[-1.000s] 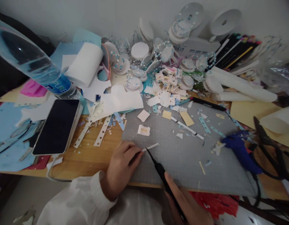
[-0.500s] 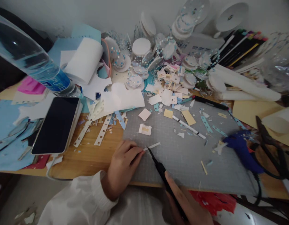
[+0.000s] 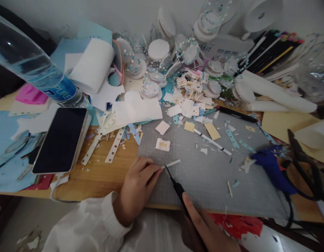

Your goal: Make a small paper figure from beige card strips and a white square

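White sleeve cuff at the near edge, then the left hand [image 3: 137,189] lying flat on the grey cutting mat [image 3: 204,182], fingers together and pressed down on the near end of a thin white paper strip [image 3: 171,163]. Likely this pins the strip so it cannot slide under the blade.

Right hand [image 3: 206,229] sits nearer the camera, partly cut off by the lower edge; index finger lies along the black craft knife [image 3: 177,187], the rest of the grip closed round the handle as far as can be seen. Knife tip meets the strip just beyond the left fingertips, handle slanting back toward the right palm. Whether the blade is actually cutting is too small to tell.

Right of the knife, well apart: a blue glue gun [image 3: 272,166] on the mat's edge, black scissors [image 3: 303,168] beyond it.

Left of the left hand, on bare wood: a phone [image 3: 59,140], screen dark.

Beyond the fingers: paper scraps, a white marker pen [image 3: 211,141], then a heap of small square cut-outs [image 3: 192,94]. Farthest, a water bottle [image 3: 38,75] lying tilted at left, its base out of frame; foam discs and markers by the wall are blurred.
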Demonstrator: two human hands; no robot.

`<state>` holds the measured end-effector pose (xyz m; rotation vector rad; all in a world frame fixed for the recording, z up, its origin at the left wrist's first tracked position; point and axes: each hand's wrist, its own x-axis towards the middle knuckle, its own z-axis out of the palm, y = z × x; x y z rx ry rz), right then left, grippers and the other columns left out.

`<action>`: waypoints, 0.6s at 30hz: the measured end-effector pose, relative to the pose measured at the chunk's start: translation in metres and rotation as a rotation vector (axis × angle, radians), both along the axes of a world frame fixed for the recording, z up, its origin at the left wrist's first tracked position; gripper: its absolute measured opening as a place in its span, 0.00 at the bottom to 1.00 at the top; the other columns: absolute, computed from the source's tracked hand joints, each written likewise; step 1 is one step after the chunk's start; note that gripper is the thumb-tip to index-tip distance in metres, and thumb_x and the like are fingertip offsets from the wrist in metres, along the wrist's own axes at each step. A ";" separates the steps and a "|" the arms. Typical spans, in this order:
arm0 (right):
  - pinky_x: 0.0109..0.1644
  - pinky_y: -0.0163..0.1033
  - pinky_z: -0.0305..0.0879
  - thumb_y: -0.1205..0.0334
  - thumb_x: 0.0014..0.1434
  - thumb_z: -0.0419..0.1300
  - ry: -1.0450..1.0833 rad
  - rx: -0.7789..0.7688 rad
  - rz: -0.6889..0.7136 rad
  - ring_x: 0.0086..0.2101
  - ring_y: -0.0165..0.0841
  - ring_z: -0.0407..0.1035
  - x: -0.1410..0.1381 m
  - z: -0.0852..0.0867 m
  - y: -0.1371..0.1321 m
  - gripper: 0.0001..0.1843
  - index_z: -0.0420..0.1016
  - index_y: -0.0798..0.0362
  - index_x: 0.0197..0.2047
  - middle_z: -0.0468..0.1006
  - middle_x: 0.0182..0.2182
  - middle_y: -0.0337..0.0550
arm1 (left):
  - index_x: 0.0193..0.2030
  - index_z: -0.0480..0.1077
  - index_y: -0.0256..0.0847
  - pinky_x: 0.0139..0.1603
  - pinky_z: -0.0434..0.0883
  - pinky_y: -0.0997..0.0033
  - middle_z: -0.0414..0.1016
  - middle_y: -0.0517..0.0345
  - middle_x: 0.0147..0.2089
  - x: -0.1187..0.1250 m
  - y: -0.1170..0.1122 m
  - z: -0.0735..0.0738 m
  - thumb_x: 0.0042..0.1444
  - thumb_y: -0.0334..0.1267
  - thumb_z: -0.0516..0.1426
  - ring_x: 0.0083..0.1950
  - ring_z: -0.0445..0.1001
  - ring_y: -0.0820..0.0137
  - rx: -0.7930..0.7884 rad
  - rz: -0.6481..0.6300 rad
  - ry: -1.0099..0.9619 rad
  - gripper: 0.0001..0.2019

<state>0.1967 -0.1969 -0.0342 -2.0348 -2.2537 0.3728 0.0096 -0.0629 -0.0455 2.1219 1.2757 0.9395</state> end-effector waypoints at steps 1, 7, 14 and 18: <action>0.14 0.32 0.67 0.71 0.57 0.45 -0.008 -0.001 0.004 0.29 0.39 0.78 0.000 0.000 0.000 0.42 0.32 0.38 0.69 0.80 0.45 0.42 | 0.36 0.73 0.38 0.39 0.69 0.71 0.70 0.57 0.35 0.000 0.000 0.000 0.58 0.29 0.58 0.38 0.68 0.70 -0.004 0.000 -0.001 0.03; 0.15 0.31 0.69 0.72 0.59 0.44 0.007 -0.018 0.021 0.31 0.39 0.79 -0.001 0.001 0.002 0.40 0.31 0.38 0.69 0.82 0.39 0.42 | 0.36 0.73 0.39 0.39 0.69 0.70 0.71 0.56 0.35 -0.001 -0.001 0.000 0.59 0.29 0.57 0.37 0.68 0.70 -0.020 -0.007 0.009 0.03; 0.18 0.31 0.71 0.67 0.64 0.45 0.120 -0.004 0.037 0.34 0.38 0.79 0.004 -0.004 0.003 0.35 0.37 0.39 0.70 0.80 0.46 0.43 | 0.36 0.72 0.38 0.39 0.69 0.70 0.71 0.56 0.35 -0.002 -0.001 -0.001 0.59 0.29 0.57 0.37 0.69 0.70 -0.005 -0.011 0.001 0.03; 0.31 0.32 0.76 0.66 0.65 0.47 0.274 0.048 0.061 0.35 0.35 0.79 0.015 0.002 0.012 0.32 0.45 0.42 0.70 0.78 0.49 0.42 | 0.35 0.72 0.38 0.39 0.69 0.69 0.71 0.56 0.34 -0.002 -0.002 -0.002 0.59 0.30 0.57 0.37 0.69 0.69 0.002 -0.012 0.000 0.04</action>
